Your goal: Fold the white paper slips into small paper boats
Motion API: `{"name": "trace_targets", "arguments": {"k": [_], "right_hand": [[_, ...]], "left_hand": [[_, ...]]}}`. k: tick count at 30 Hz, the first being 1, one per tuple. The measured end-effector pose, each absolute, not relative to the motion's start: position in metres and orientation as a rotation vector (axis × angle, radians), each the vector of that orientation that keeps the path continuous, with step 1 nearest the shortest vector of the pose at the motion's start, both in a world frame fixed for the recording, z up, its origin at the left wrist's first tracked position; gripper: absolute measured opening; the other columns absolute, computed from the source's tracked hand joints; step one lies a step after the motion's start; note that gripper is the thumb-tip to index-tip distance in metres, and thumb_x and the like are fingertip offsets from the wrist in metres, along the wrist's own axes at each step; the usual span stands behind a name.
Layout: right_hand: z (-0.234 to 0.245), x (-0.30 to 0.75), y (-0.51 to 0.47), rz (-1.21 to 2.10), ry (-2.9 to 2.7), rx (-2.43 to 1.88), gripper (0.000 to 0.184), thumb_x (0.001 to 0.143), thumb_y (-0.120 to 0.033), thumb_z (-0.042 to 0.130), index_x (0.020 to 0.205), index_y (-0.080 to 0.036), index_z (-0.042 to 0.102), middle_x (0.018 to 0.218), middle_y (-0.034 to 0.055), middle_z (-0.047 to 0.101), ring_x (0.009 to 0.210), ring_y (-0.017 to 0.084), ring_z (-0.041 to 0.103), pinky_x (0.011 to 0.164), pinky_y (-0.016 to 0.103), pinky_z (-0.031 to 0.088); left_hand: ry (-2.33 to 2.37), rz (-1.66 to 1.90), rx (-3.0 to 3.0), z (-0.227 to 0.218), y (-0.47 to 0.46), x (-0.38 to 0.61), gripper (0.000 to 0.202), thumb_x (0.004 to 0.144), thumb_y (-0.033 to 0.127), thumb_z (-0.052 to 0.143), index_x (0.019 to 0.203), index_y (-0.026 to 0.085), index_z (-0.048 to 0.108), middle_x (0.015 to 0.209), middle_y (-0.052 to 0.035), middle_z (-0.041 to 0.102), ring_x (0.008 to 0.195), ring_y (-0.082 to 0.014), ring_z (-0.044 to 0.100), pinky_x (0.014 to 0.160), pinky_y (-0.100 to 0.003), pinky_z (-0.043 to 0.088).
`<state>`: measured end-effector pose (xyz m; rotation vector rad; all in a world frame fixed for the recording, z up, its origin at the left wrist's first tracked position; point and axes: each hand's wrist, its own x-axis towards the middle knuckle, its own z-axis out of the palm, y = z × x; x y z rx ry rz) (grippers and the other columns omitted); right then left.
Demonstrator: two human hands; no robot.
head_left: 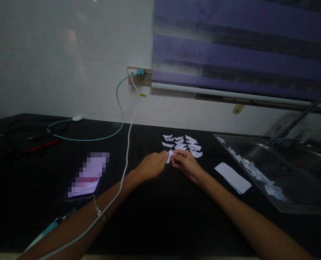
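My left hand (153, 165) and my right hand (185, 162) meet over the black counter (155, 213), both pinching one small white folded paper piece (170, 156) between their fingertips. Just beyond the hands lies a cluster of several small folded white paper shapes (182, 144). A flat strip of white paper (232, 177) rests on the counter to the right of my right hand.
A steel sink (298, 187) at the right holds several white paper scraps (258, 175), with a tap (301, 119) above. A phone (88, 176) lies at the left. White and teal cables (128, 144) run from a wall socket (139, 75). More wires lie at far left.
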<state>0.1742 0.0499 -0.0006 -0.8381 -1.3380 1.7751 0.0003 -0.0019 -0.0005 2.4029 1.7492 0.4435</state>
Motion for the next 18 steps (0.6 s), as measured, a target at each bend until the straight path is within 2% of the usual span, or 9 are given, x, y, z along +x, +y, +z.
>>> {"name": "trace_targets", "arguments": {"k": [3,10,18], "right_hand": [[-0.0002,0.1754,0.0486,1.867,-1.311,-0.819,0.021,0.064,-0.027,0.083,0.072,-0.015,0.067,0.067,-0.0007,0.060,0.064,0.009,0.055,0.061,0.020,0.046],[0.0075,0.1779,0.0482,1.978,-1.288,-0.811,0.027,0.067,-0.035,0.084,0.071,-0.014,0.067,0.068,0.0002,0.060,0.063,0.008,0.055,0.057,0.019,0.046],[0.0055,0.1806,0.0523,1.833,-1.458,-0.889,0.024,0.069,-0.034,0.081,0.072,-0.013,0.069,0.067,0.0012,0.065,0.058,0.008,0.056,0.055,0.019,0.047]], "left_hand": [[1.733,0.323,2.494,0.0000,-0.0019,-0.0012,0.034,0.102,0.027,0.023,0.110,0.018,0.055,0.098,-0.0119,0.069,0.083,-0.0254,0.067,0.074,-0.036,0.049],[1.722,0.379,2.502,-0.0010,-0.0034,-0.0015,0.032,0.101,0.028,0.027,0.109,0.020,0.057,0.098,-0.0130,0.070,0.083,-0.0288,0.068,0.073,-0.038,0.049],[1.710,0.429,2.455,-0.0059,-0.0017,-0.0047,0.026,0.097,0.027,0.036,0.108,0.020,0.058,0.096,-0.0131,0.069,0.084,-0.0302,0.067,0.076,-0.039,0.049]]}}
